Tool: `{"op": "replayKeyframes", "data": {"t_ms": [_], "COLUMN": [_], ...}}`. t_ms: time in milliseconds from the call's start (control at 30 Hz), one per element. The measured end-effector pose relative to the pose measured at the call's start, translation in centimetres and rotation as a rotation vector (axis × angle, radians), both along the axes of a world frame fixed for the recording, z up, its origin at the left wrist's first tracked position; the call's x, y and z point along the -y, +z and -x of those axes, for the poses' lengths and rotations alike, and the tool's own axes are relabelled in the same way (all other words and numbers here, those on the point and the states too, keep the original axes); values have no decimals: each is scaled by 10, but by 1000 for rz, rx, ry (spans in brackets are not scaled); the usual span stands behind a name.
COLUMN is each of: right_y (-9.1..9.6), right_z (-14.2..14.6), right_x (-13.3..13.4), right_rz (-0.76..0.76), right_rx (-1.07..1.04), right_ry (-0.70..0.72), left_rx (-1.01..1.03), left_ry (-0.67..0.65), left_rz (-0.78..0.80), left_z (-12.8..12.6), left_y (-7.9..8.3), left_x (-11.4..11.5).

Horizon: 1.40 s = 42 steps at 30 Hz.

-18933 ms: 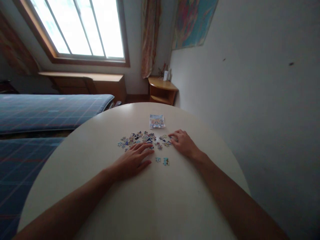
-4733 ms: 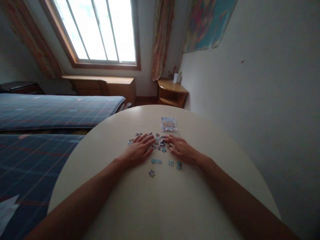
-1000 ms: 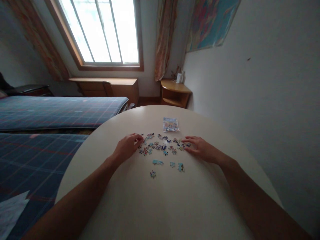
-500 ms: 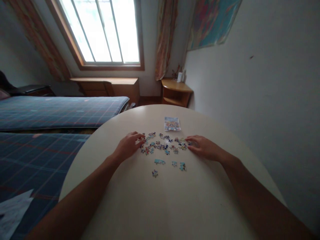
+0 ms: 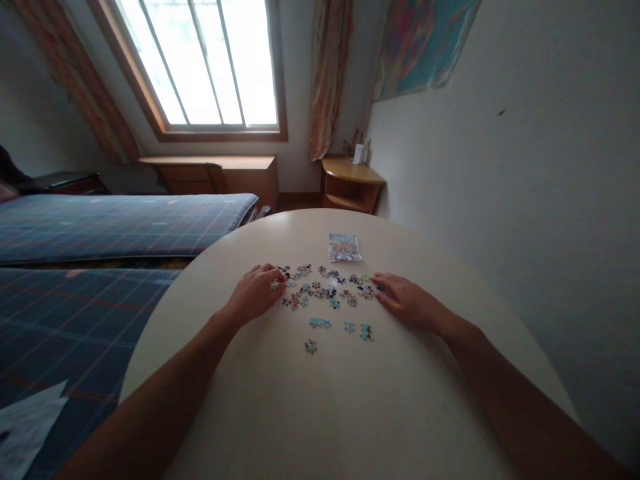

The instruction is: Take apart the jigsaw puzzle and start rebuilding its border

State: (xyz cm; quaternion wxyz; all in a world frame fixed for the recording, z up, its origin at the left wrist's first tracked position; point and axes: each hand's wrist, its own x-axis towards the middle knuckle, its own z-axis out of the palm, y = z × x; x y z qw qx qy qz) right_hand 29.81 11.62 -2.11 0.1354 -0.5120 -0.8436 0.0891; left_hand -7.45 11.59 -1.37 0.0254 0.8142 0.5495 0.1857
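Note:
Several small colourful jigsaw pieces [image 5: 325,288] lie scattered across the middle of a round cream table [image 5: 325,400]. My left hand [image 5: 256,291] rests at the left end of the scatter, fingers curled, fingertips on the pieces there. My right hand [image 5: 407,303] lies flat at the right end, fingers stretched out and touching the outermost pieces. Nearer to me, apart from the scatter, lie a light blue joined piece [image 5: 319,323], two small pieces [image 5: 366,331] and a single piece [image 5: 311,346]. A small printed picture card [image 5: 344,247] lies beyond the scatter.
A white wall runs close along the table's right side. Two beds with blue plaid covers [image 5: 100,227] stand to the left. A wooden corner shelf [image 5: 351,183] and a low wooden cabinet [image 5: 210,175] sit under the window at the back.
Over the last second both hands stayed at the ends of the scatter; the right hand drew slightly nearer to me. Earlier the hands were close together over a tighter pile, which has since been spread wider.

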Motion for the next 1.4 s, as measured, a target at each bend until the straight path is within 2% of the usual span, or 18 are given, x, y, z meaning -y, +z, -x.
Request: {"op": "replayKeyframes", "data": {"t_ms": [533,800,933,1033,1100,1200,1400], "right_y": [1,1,2,11,19,28,25], "right_z": [2,1,2,14,27,50,74], "right_x": [6,7,7,14,25,44,62], "right_rz": [-15,-4,-41,-135,-197,-212,-232], "right_rx": [53,44,3,-82,-153,-238,-236], "right_ry": [-5,-8,-13,-4,32,123,291], "left_rx": [138,190,261,373,421,499,647], "left_ry": [-94,-155,-115,-85,-116,-175,-204], "left_rz": [-13,2,25,96,160,297,504], "left_z": [1,-4,-15,-31,-44,-62,-81], "left_y": [-21,-12,-4,2,6,12,15], "left_x": [-13,-12,-3,11,22,38,52]}}
